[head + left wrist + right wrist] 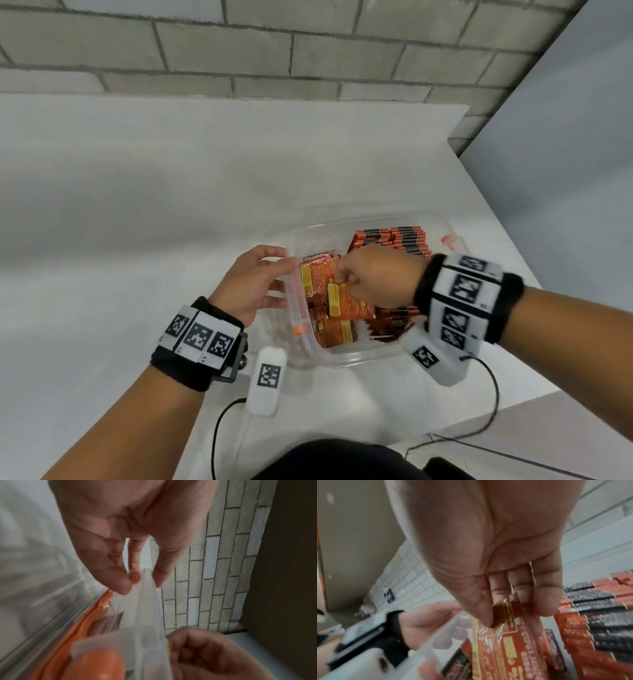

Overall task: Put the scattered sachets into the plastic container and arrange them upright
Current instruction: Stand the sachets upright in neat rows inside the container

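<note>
A clear plastic container (pixel 346 358) sits on the white table, full of orange and black sachets. A neat upright row of sachets (pixel 400 241) fills its far side; loose orange sachets (pixel 329 330) lie in the near part. My right hand (pixel 373 281) reaches into the container and pinches the top edge of an orange sachet (pixel 508 627) between thumb and fingers. My left hand (pixel 253 284) holds the container's left rim (pixel 147 601), thumb on the rim and fingers against the outer wall.
A brick wall (pixel 239 51) runs behind the table. The table's right edge (pixel 507 246) lies close to the container. An orange clip (pixel 448 240) shows at the container's far right rim. Cables (pixel 489 394) hang from both wrist devices near the front edge.
</note>
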The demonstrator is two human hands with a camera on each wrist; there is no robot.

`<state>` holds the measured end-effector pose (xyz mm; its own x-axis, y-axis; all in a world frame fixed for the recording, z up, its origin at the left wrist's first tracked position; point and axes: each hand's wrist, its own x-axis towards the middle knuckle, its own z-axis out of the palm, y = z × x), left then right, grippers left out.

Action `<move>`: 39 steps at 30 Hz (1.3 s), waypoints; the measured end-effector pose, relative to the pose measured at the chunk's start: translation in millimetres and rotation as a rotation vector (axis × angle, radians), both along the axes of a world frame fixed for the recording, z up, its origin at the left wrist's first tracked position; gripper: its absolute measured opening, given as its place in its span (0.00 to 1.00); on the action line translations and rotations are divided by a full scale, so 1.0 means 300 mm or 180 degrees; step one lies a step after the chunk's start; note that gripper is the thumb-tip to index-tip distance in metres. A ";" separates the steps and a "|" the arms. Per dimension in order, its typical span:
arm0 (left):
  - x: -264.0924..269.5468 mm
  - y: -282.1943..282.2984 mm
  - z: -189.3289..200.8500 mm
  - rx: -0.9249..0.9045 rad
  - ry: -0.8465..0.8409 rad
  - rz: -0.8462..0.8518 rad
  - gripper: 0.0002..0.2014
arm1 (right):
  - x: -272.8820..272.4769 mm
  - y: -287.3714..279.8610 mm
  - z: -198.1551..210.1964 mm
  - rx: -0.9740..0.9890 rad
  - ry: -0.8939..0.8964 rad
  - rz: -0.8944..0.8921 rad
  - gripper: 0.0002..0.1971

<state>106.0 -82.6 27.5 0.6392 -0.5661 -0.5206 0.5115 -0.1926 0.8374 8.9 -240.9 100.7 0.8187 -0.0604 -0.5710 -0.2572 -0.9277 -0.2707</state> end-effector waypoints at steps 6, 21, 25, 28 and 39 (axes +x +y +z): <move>-0.001 0.003 -0.004 -0.0005 -0.0080 0.0018 0.15 | 0.170 0.034 -0.085 -0.0560 0.0138 0.0135 0.12; 0.002 0.007 -0.030 -0.0151 -0.0031 0.0047 0.15 | 0.188 0.073 -0.147 -0.0889 0.0480 0.0501 0.24; 0.004 0.009 -0.036 -0.0135 -0.0031 0.0073 0.16 | 0.184 0.077 -0.139 -0.1073 0.0619 0.0703 0.22; 0.005 0.008 -0.043 -0.0121 -0.0034 0.0079 0.16 | 0.180 0.078 -0.128 -0.1227 0.0713 0.0846 0.19; 0.006 0.012 -0.047 -0.0018 -0.0080 0.0034 0.16 | 0.167 0.000 -0.064 -0.0288 0.0397 0.0187 0.13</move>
<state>107.9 -79.1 13.3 0.6579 -0.5620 -0.5013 0.4924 -0.1826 0.8510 59.0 -240.9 81.4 0.7455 -0.0704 -0.6628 -0.2283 -0.9612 -0.1546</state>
